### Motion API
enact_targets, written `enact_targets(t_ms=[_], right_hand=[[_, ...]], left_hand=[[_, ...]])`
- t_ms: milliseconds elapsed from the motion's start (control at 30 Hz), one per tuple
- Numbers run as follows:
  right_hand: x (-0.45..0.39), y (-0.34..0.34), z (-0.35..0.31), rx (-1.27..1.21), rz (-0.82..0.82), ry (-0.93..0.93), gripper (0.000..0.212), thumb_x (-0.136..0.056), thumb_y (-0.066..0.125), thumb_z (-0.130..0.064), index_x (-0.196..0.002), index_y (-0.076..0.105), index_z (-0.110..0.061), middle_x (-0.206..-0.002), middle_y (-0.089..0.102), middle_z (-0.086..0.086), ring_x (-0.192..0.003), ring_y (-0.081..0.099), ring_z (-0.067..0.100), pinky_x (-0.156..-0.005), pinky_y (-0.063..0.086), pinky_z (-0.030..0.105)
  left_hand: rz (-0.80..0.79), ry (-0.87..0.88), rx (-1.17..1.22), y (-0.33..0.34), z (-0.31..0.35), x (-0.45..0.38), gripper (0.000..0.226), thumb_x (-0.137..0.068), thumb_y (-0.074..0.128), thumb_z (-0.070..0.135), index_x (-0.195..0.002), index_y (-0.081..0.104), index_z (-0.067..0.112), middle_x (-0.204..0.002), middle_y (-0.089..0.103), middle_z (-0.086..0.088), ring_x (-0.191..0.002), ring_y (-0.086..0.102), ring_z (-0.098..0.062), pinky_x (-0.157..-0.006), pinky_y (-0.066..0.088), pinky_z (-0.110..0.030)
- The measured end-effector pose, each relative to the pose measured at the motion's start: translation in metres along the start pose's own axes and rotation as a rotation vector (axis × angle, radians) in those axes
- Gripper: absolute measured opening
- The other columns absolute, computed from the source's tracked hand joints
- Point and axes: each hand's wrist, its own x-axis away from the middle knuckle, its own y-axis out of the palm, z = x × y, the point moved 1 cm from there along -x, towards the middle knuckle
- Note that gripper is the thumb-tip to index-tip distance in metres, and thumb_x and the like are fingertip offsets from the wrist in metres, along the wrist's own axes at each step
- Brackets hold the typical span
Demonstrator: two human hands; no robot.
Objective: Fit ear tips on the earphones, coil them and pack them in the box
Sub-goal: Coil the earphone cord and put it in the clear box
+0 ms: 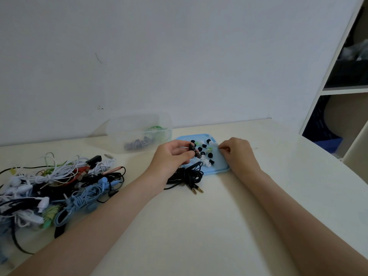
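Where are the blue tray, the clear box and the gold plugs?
Blue tray (223, 166), head view, bare near-right corner.
Clear box (127, 126), head view, front wall.
Gold plugs (197, 190), head view, on the metal tips.

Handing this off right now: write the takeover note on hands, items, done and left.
Left hand: holds a black earbud over the blue tray; its black cable lies bunched on the table, plugs toward you.
Right hand: fingers curled at the tray's right side over the ear tips; whether it holds one cannot be told.
Done: some coiled earphones already lie in the clear box.
Left: fit tips on this pair, coil it, box it, then work through the tangled pile on the left.
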Motion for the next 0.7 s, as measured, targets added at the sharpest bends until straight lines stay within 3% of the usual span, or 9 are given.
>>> enact_targets(t_ms=[133,233,400,700], right_hand=[[0.000,-0.008,-0.006,-0.096,0.114,-0.023,0.016,-0.087,0.057,-0.006,-0.094,0.072,-0.005,-0.092,0.066,0.009,-0.084,0.059,0.020,-0.072,0.042,0.024],[0.005,-0.016,-0.024,-0.462,0.065,-0.014,0.012,-0.084,0.062,-0.003,-0.088,0.072,-0.009,-0.080,0.067,0.000,-0.058,0.057,-0.001,-0.061,0.042,0.007],[0.019,-0.019,-0.047,-1.013,-0.159,0.056,0.020,-0.081,0.061,0.006,-0.081,0.070,-0.012,-0.074,0.070,0.000,-0.065,0.063,0.006,-0.065,0.050,0.015],[0.025,-0.019,-0.048,-1.262,-0.253,0.119,0.017,-0.084,0.057,0.007,-0.086,0.069,-0.005,-0.079,0.070,0.003,-0.071,0.064,0.011,-0.077,0.053,0.018]], left_hand=[[0.012,-0.037,0.104,-0.003,-0.001,-0.001,0.015,-0.087,0.060,0.006,-0.099,0.067,0.010,-0.093,0.071,-0.007,-0.086,0.064,-0.012,-0.065,0.048,-0.012],[0.028,-0.024,0.129,-0.003,0.002,0.001,0.016,-0.087,0.061,0.008,-0.099,0.069,0.014,-0.090,0.070,-0.002,-0.086,0.063,-0.009,-0.066,0.048,-0.012],[0.087,0.096,-0.021,0.001,0.006,0.007,0.018,-0.086,0.061,0.008,-0.095,0.068,0.022,-0.095,0.068,-0.002,-0.090,0.066,-0.018,-0.086,0.051,-0.025],[0.091,0.148,-0.050,0.003,0.010,0.012,0.021,-0.086,0.061,0.006,-0.081,0.067,0.026,-0.084,0.069,0.000,-0.077,0.065,-0.012,-0.076,0.055,-0.020]])
